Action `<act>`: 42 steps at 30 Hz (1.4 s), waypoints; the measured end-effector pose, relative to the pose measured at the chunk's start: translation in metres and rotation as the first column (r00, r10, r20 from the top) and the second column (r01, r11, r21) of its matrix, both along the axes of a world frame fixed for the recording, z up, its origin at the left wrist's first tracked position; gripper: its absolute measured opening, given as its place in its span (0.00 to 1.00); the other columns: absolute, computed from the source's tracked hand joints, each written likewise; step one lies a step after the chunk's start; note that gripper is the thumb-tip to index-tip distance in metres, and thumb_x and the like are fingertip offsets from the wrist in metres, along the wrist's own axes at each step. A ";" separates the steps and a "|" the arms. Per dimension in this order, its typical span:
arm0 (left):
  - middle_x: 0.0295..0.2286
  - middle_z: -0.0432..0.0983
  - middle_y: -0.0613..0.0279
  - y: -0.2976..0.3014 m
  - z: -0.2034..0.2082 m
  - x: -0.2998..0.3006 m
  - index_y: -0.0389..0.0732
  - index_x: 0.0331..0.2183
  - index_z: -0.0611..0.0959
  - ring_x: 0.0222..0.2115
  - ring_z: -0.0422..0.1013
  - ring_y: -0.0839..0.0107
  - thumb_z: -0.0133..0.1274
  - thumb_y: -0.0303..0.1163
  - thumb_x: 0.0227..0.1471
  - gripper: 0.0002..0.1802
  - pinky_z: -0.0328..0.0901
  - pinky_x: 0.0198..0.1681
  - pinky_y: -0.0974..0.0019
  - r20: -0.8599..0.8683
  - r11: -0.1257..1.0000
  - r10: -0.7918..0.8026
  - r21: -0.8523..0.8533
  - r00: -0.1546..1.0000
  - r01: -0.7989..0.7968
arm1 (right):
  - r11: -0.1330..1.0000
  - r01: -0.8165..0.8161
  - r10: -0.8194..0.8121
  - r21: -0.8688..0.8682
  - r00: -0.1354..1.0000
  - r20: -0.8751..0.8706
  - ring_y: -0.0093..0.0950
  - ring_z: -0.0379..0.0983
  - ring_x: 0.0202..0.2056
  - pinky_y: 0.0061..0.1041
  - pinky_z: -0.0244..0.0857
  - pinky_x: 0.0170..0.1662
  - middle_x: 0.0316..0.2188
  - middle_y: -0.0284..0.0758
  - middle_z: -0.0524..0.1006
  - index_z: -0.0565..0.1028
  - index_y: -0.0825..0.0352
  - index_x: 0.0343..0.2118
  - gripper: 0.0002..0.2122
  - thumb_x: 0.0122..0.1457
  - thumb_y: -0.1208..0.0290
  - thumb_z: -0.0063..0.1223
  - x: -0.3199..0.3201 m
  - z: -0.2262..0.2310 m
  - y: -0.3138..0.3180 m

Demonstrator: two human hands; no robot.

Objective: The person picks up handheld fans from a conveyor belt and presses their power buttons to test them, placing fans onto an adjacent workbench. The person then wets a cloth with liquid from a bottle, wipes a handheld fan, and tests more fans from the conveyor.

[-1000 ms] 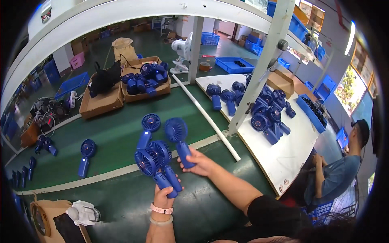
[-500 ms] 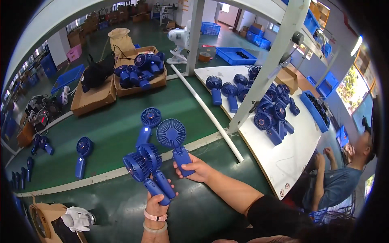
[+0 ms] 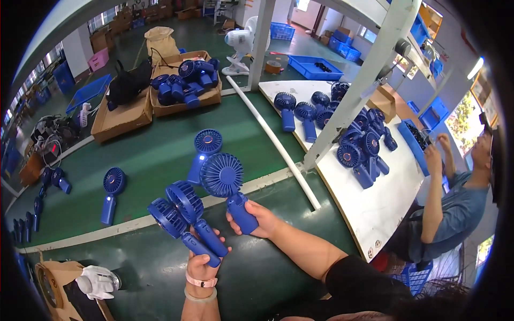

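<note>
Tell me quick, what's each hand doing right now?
Left hand: closed, holding two blue fans.
Right hand: closed, holding one blue fan.

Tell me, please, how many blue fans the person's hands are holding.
3: the left hand holds two, an outer fan and an inner fan; the right hand holds a third fan. None of these seems hidden.

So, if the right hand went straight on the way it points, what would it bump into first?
Probably the pair of blue handheld fans in the left hand; depth is unclear, so the right hand might pass above them.
</note>
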State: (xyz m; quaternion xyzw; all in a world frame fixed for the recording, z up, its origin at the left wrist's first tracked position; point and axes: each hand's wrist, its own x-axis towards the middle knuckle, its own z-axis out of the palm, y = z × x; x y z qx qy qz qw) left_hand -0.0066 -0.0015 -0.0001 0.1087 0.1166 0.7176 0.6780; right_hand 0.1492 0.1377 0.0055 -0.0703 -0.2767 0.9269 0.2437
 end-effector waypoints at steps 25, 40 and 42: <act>0.44 0.63 0.50 0.000 0.000 0.001 0.54 0.53 0.59 0.44 0.66 0.54 0.52 0.22 0.32 0.43 0.66 0.43 0.44 -0.059 0.999 -0.024 0.040 0.998 0.027 | 0.996 0.084 -0.082 -0.031 0.995 0.062 0.31 0.70 0.34 0.30 0.64 0.39 0.37 0.41 0.71 0.65 0.69 0.45 0.23 0.60 0.52 0.32 -0.005 0.003 -0.001; 0.43 0.64 0.51 -0.002 0.004 0.002 0.55 0.53 0.60 0.43 0.67 0.55 0.55 0.22 0.29 0.45 0.66 0.42 0.44 -0.116 0.999 -0.004 -0.035 0.993 0.000 | 0.922 0.207 -0.313 0.327 0.896 0.316 0.28 0.72 0.39 0.27 0.67 0.42 0.40 0.39 0.72 0.63 0.67 0.47 0.18 0.52 0.75 0.51 -0.010 0.011 -0.013; 0.43 0.64 0.51 -0.001 0.004 0.002 0.55 0.53 0.60 0.43 0.67 0.55 0.55 0.22 0.29 0.45 0.66 0.42 0.44 -0.116 0.999 -0.005 -0.039 0.993 0.000 | 0.920 0.240 -0.335 0.309 0.892 0.305 0.28 0.72 0.39 0.28 0.66 0.44 0.40 0.39 0.73 0.63 0.67 0.48 0.20 0.51 0.77 0.51 -0.011 0.010 -0.012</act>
